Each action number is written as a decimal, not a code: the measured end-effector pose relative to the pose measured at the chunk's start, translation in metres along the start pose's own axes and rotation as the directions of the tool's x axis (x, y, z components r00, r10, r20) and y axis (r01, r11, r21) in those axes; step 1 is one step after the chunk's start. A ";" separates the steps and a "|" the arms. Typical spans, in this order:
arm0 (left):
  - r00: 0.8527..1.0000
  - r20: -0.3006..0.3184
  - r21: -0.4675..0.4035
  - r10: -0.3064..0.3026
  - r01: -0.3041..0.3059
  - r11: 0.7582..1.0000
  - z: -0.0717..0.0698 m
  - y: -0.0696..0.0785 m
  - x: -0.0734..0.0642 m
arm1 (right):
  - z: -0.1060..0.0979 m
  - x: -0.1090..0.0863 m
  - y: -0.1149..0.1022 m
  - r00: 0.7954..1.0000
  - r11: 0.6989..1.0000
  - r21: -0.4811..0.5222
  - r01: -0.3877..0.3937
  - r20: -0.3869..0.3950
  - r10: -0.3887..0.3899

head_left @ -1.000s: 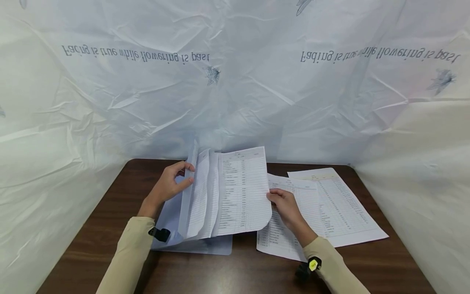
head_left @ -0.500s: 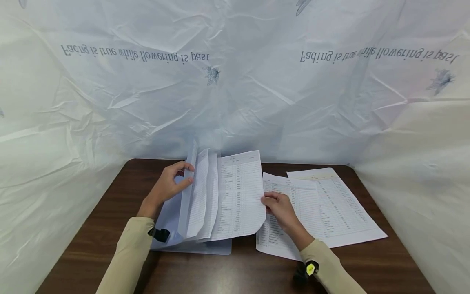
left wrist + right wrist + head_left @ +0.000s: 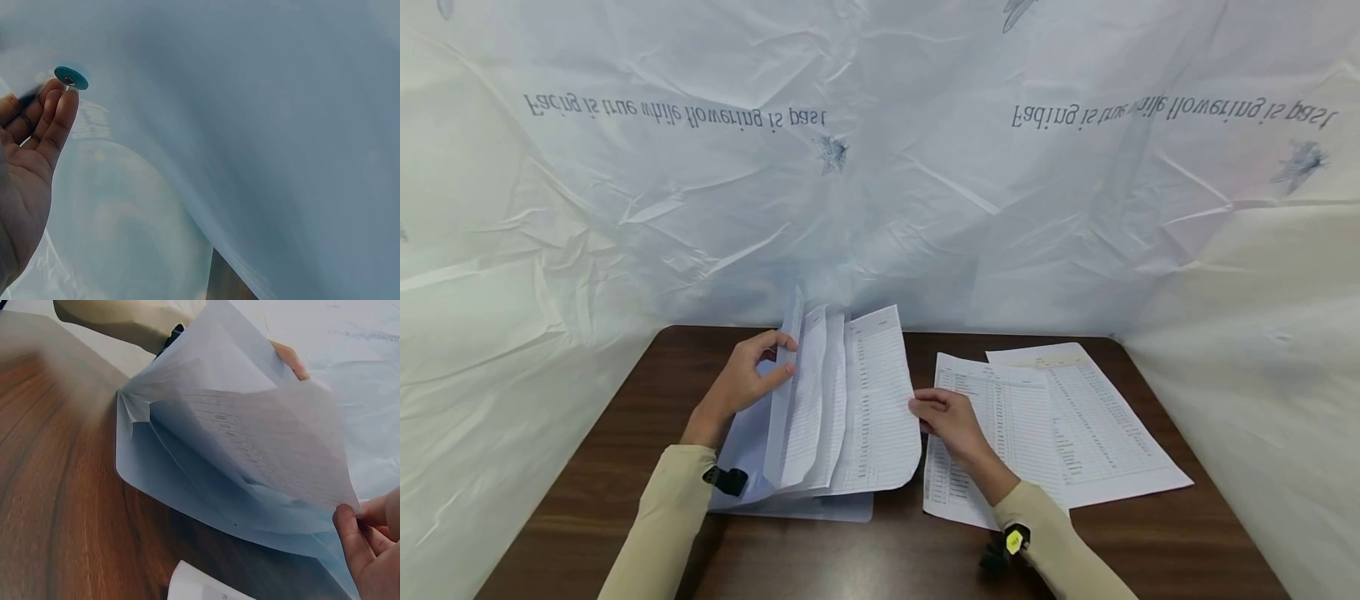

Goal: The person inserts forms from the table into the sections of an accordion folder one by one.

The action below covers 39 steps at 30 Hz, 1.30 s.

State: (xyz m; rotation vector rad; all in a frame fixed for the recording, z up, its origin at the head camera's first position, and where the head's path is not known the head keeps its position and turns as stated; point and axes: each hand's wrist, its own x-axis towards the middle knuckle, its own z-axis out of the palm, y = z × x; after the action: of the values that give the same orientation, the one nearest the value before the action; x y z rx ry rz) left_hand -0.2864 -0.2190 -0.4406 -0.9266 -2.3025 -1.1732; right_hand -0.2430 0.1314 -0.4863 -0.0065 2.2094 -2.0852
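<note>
Folder: pale blue folder [image 3: 747,446] sits open left of center on the desk [image 3: 865,562], its raised cover [image 3: 777,429] leaning up near the far edge.
Left hand: I've got the left hand [image 3: 747,375] up at that cover, thumb and index finger apart, tips touching it; honestly can't tell from my end if anything's clamped.
Teal button: left wrist view gives me a round teal button [image 3: 76,76] right by those fingertips.
Right hand: the right hand [image 3: 951,421] is pinching the right edge of a printed sheet [image 3: 880,408], thumb and fingers clamped on it.
That sheet: tilted up, sticking out the folder's right side, with more printed pages [image 3: 808,387] between it and the cover.
Loose stuff: two overlapping printouts toward the desk's right edge, one nearer the middle [image 3: 1022,408], the other [image 3: 1112,417] running up toward the far right corner.
Backdrop: crinkly white plastic sheeting [image 3: 880,217] behind the far edge, lettering upside down lol.
</note>
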 end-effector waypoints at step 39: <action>1.000 -0.018 -0.028 0.008 -0.008 1.000 0.003 -0.002 0.000 | 0.060 0.009 0.001 0.983 0.988 0.150 0.024 0.176 -0.050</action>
State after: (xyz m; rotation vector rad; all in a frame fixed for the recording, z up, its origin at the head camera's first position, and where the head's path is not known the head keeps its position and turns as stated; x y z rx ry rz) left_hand -0.2884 -0.2173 -0.4434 -0.9312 -2.2717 -1.2091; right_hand -0.2477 0.0706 -0.4909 -0.2171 1.9635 -2.1676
